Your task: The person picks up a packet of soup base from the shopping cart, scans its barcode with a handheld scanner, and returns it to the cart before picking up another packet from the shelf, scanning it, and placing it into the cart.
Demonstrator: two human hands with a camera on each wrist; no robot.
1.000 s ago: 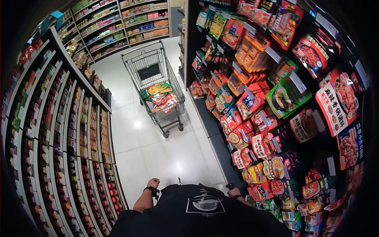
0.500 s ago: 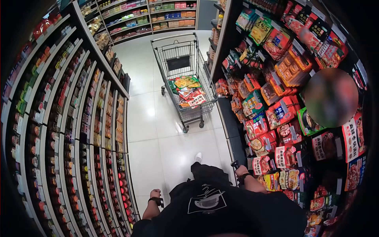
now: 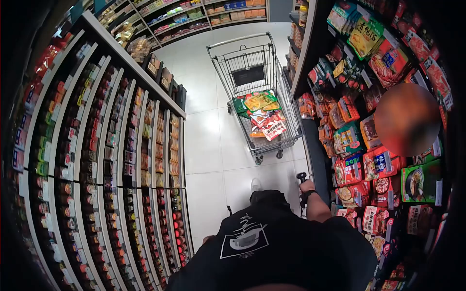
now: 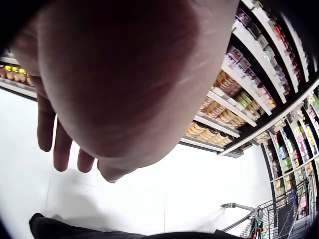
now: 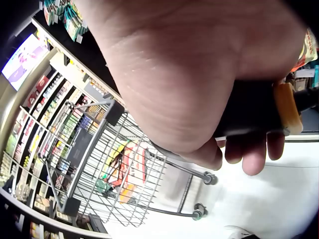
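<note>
My right hand (image 3: 307, 185) grips a black handle-like object (image 3: 302, 176) beside the right-hand shelves. In the right wrist view the fingers (image 5: 255, 162) wrap around this black object, which has an orange-yellow band (image 5: 288, 108). My left hand (image 4: 124, 84) hangs low with loose fingers, holding nothing; in the head view the torso mostly hides it. Ahead on the floor stands a wire shopping cart (image 3: 240, 40), out of reach of both hands. Several seasoning packets lie in it, among them a yellow-green packet (image 3: 260, 101) and a red-and-white packet (image 3: 274, 130).
Shelves of jars (image 3: 104, 194) line the left side of the aisle. On the right hang rows of food packets (image 3: 378, 220), partly covered by a blurred disc. More shelves (image 3: 179, 19) cross the far end. Pale floor tiles (image 3: 204, 155) run between them.
The view has shifted so that the cart appears farther right and a little larger. My right hand with the black object shows more fully; my left hand has slipped mostly behind the torso.
</note>
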